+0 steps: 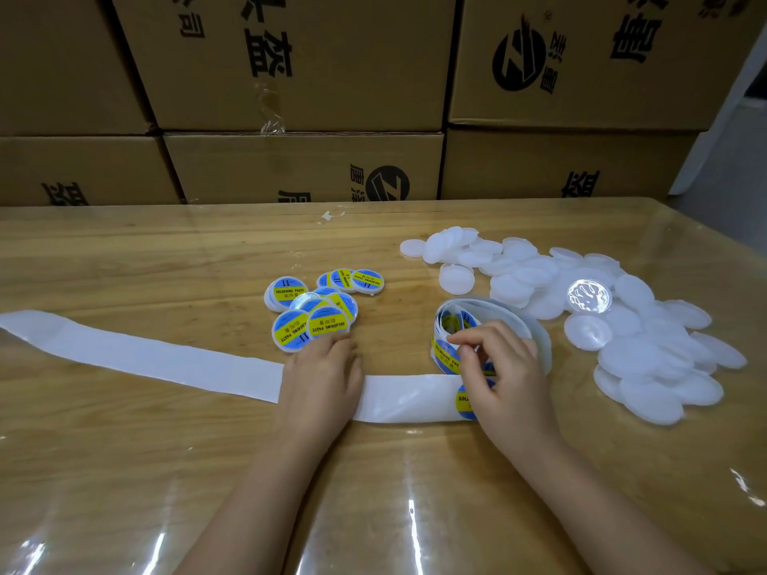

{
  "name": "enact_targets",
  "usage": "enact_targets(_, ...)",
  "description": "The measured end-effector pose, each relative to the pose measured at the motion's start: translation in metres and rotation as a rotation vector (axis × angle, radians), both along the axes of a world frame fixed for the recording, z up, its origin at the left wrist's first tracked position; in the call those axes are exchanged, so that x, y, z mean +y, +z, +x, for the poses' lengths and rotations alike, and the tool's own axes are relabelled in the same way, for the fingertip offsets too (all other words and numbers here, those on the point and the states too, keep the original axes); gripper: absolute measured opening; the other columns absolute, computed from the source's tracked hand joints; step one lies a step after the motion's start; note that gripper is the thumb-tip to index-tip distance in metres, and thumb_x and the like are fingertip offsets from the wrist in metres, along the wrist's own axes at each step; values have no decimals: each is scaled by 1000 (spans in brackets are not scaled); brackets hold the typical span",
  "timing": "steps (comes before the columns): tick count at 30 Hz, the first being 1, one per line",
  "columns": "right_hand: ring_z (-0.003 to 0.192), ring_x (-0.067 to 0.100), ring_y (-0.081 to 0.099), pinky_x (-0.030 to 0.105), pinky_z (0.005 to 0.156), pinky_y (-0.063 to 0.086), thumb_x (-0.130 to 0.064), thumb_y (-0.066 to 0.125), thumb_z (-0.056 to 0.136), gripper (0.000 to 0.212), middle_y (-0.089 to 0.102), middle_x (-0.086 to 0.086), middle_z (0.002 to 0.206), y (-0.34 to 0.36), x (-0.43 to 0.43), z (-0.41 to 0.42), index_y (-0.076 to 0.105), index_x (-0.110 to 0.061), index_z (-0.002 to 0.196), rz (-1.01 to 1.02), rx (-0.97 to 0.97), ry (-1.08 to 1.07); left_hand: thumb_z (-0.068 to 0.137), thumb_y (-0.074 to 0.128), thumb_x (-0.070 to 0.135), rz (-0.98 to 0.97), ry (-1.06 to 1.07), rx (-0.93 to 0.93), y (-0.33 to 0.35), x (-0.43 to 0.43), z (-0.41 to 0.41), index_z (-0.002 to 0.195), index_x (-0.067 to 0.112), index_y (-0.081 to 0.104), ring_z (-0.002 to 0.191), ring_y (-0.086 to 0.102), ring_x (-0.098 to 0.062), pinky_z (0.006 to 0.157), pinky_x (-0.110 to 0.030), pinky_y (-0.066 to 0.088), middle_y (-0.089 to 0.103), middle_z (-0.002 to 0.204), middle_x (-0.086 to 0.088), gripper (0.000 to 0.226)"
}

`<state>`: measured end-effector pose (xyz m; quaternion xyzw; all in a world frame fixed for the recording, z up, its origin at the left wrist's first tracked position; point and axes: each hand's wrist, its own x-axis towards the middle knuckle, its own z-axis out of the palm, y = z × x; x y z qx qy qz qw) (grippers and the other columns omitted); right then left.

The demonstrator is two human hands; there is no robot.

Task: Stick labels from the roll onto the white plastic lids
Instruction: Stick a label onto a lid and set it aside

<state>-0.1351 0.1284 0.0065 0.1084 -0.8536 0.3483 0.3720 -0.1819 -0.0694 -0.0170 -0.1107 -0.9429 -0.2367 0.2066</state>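
Peeling step. Right hand (500,367) pinches a round blue-yellow label (446,355) at the coiled white label roll (498,305). Left hand (321,373) lies flat, fingers together, pressing the white backing strip (166,359). White plastic lids (643,359) are piled right. Next likely needs one lid fetched and the label centred.

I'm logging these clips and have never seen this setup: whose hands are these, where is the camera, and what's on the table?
No machine here: a person works bare-handed, and the single picture comes from a camera worn on their head, looking down. The left hand lies flat on the empty white backing strip, holding it down. The right hand pinches a blue-and-yellow label by the label roll. On the wooden table, finished labelled lids sit in the middle, and a pile of plain white lids waits on the right. Cardboard boxes are stacked behind.
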Motion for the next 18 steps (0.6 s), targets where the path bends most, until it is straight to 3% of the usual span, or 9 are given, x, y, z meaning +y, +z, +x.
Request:
enact_targets(3,79,-5,49,25,81,32,-7,46,88,20,62,-11,82,1,6,-2,65,-16,91,-24,38,-38,93,56,23,-31,-21,-31,-2,0,0,106,10,68,115,56,-23,96,-39,37,64,119,-3,22)
enact_targets(5,84,-10,49,30,85,34,-16,36,92,26,61,-11,80,4,14,-4,62,-17,97,-123,54,-69,96,49,28,25,-81,-49,2,0,1,112,11,65,124,50,-19,102,-39,34,60,127,-2,28)
enact_targets(9,79,10,56,54,84,44,-17,32,93,28,61,-11,79,11,43,-15,58,-16,104,-372,83,-184,90,42,44,176,-302,-69,13,13,17,107,14,67,115,55,-13,95,-39,42,63,122,4,43)
enact_targets(12,83,8,58,46,89,45,-18,32,94,26,64,-16,79,12,62,-22,56,-25,104,-494,-39,-258,86,47,49,196,-431,-78,13,28,29,102,22,66,103,54,-3,88,-28,38,62,106,13,37)
enact_targets(15,92,16,60,35,83,46,-13,37,98,29,69,-19,85,8,70,-26,59,-32,102,-417,-199,-137,84,58,41,195,-479,-95,12,37,32,99,24,67,87,52,-5,81,-27,37,55,85,17,24)
enact_targets(18,100,16,53,37,90,42,-16,43,98,31,67,-23,91,5,69,-27,59,-43,99,-147,-309,16,85,58,33,226,-481,-138,13,34,30,93,20,68,84,52,-8,81,-30,40,51,81,15,18)
